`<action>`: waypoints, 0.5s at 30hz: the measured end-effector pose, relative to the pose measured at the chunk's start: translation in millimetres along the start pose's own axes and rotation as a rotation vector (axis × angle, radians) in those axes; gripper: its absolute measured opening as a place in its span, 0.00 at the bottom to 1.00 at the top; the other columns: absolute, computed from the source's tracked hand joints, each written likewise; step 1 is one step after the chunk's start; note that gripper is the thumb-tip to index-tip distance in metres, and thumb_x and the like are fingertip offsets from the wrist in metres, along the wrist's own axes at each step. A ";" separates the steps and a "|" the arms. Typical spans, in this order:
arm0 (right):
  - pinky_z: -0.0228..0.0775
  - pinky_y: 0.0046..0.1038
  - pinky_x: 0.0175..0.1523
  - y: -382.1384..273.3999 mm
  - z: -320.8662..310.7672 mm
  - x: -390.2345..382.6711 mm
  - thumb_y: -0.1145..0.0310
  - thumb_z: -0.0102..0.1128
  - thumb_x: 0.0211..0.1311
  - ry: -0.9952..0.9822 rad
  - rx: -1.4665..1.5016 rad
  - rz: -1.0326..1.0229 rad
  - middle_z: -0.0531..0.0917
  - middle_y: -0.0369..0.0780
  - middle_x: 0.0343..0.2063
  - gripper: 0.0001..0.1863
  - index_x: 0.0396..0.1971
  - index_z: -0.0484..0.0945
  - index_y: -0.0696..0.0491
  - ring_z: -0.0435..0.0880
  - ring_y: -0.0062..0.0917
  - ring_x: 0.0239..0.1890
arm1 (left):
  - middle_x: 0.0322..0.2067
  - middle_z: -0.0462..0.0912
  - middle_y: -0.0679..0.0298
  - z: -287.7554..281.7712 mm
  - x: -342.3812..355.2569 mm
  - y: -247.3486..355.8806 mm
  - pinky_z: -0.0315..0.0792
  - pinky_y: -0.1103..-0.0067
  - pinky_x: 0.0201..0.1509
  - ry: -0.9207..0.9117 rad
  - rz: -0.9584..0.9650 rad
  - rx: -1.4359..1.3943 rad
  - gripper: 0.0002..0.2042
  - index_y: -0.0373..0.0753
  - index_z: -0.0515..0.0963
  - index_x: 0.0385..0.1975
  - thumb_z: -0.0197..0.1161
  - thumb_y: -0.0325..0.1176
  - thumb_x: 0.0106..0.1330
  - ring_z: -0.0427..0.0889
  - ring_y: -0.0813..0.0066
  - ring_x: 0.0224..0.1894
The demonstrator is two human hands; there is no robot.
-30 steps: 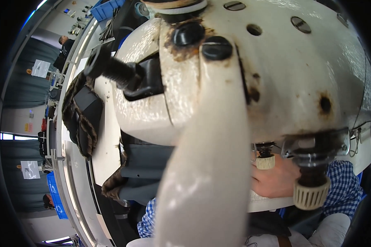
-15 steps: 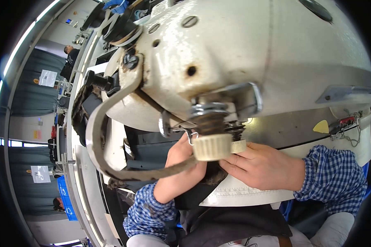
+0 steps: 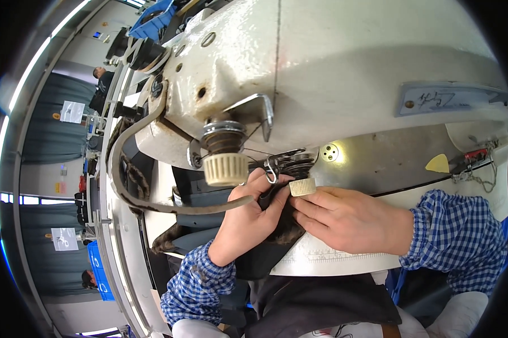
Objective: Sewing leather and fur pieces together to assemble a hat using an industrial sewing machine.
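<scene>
A large cream-white sewing machine (image 3: 344, 62) fills the upper view. Below its tension knobs, my left hand (image 3: 240, 217) pinches a fold of black fabric (image 3: 270, 256) between thumb and fingers. Close on the right, my right hand (image 3: 358, 219) has its fingers bent together on the same fabric, beside a strip of brown fur (image 3: 288, 232). The small ribbed knob (image 3: 303, 187) covers some of its fingertips. A curved metal arm (image 3: 169, 208) reaches across in front of my left wrist. The needle area is hidden behind the tension parts.
A printed ruler scale (image 3: 333, 256) runs along the table's near edge. A yellow chalk piece (image 3: 438, 164) and a red-handled tool (image 3: 475, 155) lie on the right. Blue crates (image 3: 98, 270) and people stand far left. Dark cloth (image 3: 321, 307) covers my lap.
My view has shifted, so the machine and its knobs sit further left in the picture. More of my left hand shows, its thumb now visible against the fabric. Both hands stay at the fabric.
</scene>
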State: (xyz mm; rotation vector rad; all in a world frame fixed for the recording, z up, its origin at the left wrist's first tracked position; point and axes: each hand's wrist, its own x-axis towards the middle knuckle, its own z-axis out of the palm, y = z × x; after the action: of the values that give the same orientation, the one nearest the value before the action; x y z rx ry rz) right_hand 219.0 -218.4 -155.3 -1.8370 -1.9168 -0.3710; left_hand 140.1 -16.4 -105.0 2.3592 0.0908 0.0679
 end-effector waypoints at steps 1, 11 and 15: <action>0.72 0.29 0.64 0.7 0.7 -0.2 0.66 0.59 0.55 -0.010 0.011 -0.004 0.84 0.47 0.50 0.16 0.41 0.83 0.60 0.79 0.34 0.57 | 0.31 0.84 0.61 -0.7 0.8 5.1 0.72 0.78 0.44 -0.012 -0.037 -0.001 0.08 0.34 0.84 0.44 0.64 0.23 0.67 0.77 0.73 0.34; 0.79 0.37 0.57 -9.5 -0.2 0.8 0.65 0.61 0.53 -0.003 -0.205 -0.021 0.86 0.53 0.43 0.19 0.39 0.81 0.65 0.84 0.43 0.51 | 0.31 0.83 0.53 9.8 -0.2 3.3 0.74 0.73 0.42 0.034 0.033 0.008 0.09 0.32 0.80 0.42 0.61 0.21 0.63 0.82 0.61 0.35; 0.83 0.39 0.50 -8.0 2.5 1.5 0.65 0.60 0.51 0.034 -0.202 -0.082 0.86 0.56 0.37 0.20 0.37 0.81 0.67 0.87 0.46 0.44 | 0.33 0.79 0.51 12.7 1.2 6.2 0.75 0.66 0.39 0.061 0.063 0.048 0.07 0.32 0.80 0.40 0.61 0.21 0.64 0.80 0.51 0.34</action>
State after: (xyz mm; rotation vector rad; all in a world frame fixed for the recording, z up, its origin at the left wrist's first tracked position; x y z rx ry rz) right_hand 210.7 -216.4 -155.8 -1.8657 -1.9986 -0.6400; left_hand 142.6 -29.6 -109.6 2.4085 0.0481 0.1699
